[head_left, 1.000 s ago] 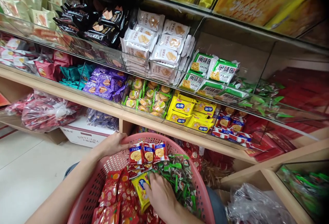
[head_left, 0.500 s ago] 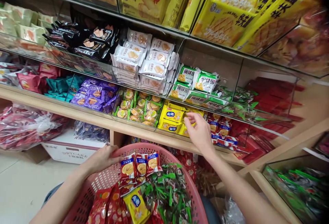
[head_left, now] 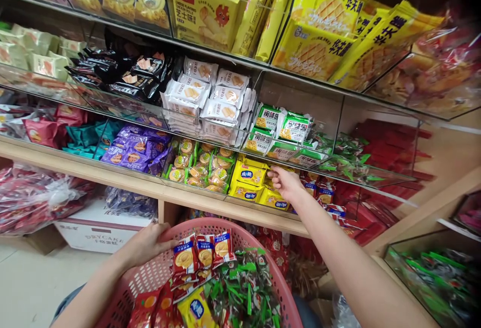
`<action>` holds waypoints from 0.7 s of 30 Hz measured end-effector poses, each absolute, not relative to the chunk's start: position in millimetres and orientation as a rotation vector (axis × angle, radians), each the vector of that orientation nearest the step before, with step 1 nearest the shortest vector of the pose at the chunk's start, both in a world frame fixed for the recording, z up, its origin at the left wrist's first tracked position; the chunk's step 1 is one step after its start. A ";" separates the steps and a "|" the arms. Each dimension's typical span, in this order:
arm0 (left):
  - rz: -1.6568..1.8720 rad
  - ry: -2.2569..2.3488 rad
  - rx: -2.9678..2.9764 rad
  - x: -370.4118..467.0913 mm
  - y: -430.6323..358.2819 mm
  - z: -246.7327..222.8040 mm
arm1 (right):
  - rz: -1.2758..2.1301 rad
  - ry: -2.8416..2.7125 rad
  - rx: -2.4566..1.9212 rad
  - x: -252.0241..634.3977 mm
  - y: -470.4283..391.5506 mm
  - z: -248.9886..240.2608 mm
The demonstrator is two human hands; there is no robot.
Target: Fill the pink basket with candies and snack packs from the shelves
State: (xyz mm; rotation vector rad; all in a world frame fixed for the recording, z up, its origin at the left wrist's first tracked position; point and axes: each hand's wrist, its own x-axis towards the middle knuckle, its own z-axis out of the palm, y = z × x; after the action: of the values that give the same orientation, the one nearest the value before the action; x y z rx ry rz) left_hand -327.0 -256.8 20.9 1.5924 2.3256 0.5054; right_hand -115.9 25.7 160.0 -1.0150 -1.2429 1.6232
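My left hand [head_left: 150,240] is closed over the left rim of a pink perforated plastic basket [head_left: 283,278]. Inside the basket lie red-and-blue biscuit packets [head_left: 205,251], a yellow snack packet [head_left: 196,309], dark packets with green ends [head_left: 244,288] and red packets [head_left: 150,308]. My right hand [head_left: 284,183] reaches into the lowest shelf, fingers curled, with the fingertips pinching at the edge of a yellow snack packet [head_left: 250,172] in a small pile. Part of that pile is hidden behind my hand.
Glass dividers and a glass front edge [head_left: 203,187] bound the shelf compartments. Green-edged biscuit packets [head_left: 199,170] are left of the pile. White packets [head_left: 190,90] and green-and-white packets [head_left: 295,126] fill the shelf above. A white carton [head_left: 90,235] stands on the floor at left.
My right hand has dipped lower beside the yellow packets and its fingers have curled in. The view has tilted up slightly. My left hand stays on the basket rim.
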 end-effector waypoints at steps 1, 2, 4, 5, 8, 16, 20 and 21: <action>0.513 2.322 1.586 -327.1 -257.2 21.2 | 1.634 -1.228 -0.996 -116.1 25.4 160.1; 0.524 2.319 1.576 -327.2 -257.7 21.3 | 1.640 -1.215 -0.976 -115.8 24.7 160.2; 0.544 2.315 1.554 -327.5 -258.1 20.8 | 1.640 -1.201 -0.931 -114.2 22.2 160.1; 0.547 2.314 1.550 -327.6 -258.0 20.5 | 1.633 -1.200 -0.907 -112.9 20.7 159.8; 0.526 2.317 1.555 -327.2 -256.5 20.6 | 1.606 -1.210 -0.833 -108.4 16.8 157.9; 0.509 2.318 1.559 -324.1 -255.2 26.6 | 1.634 -1.130 -0.677 -97.3 15.3 156.3; 0.522 2.312 1.565 -326.9 -256.9 22.0 | 1.676 -1.021 -0.668 -84.8 9.7 151.6; 0.535 2.308 1.569 -327.7 -257.3 20.7 | 1.688 -1.000 -0.668 -80.3 7.1 149.7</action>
State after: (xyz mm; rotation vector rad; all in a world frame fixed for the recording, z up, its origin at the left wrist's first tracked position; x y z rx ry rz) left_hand -327.7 -257.3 20.7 1.5685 2.3084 0.5354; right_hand -80.3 7.1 149.7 -0.6684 -1.0005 1.6879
